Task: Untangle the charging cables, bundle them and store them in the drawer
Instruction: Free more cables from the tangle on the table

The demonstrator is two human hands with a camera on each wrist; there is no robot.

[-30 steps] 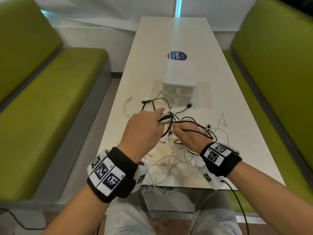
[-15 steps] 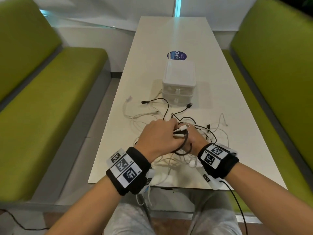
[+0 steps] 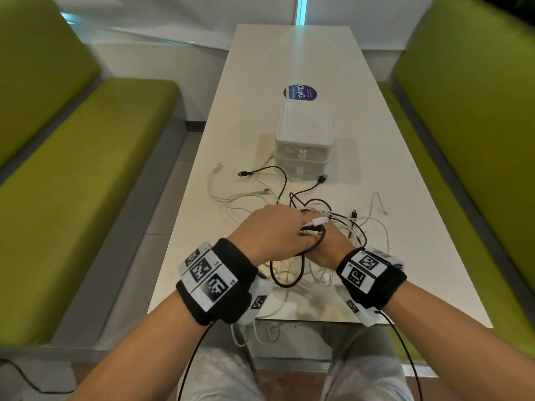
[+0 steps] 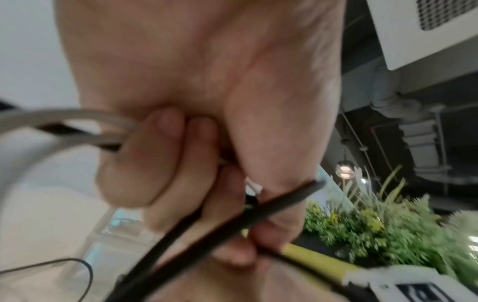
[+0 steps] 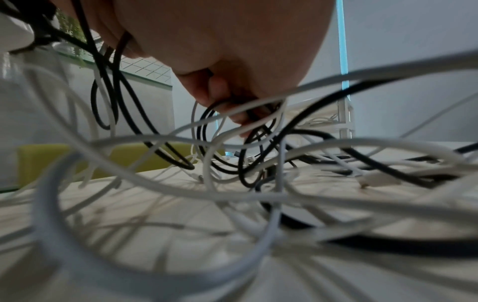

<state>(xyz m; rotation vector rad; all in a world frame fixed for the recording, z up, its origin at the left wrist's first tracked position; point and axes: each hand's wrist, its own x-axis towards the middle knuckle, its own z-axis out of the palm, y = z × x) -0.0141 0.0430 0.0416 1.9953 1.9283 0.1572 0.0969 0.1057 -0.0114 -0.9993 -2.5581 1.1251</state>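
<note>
The left hand's fingers (image 4: 165,155) are curled tight around white and black cables (image 3: 314,224), plug ends poking out past the knuckles. The left hand (image 3: 272,230) lies over the right hand (image 3: 327,247), whose fingers (image 5: 220,92) seem to pinch a black strand, though blur hides the grip. The remaining tangle sprawls on the table (image 3: 289,68), just before the closed drawer box (image 3: 304,140).
</note>
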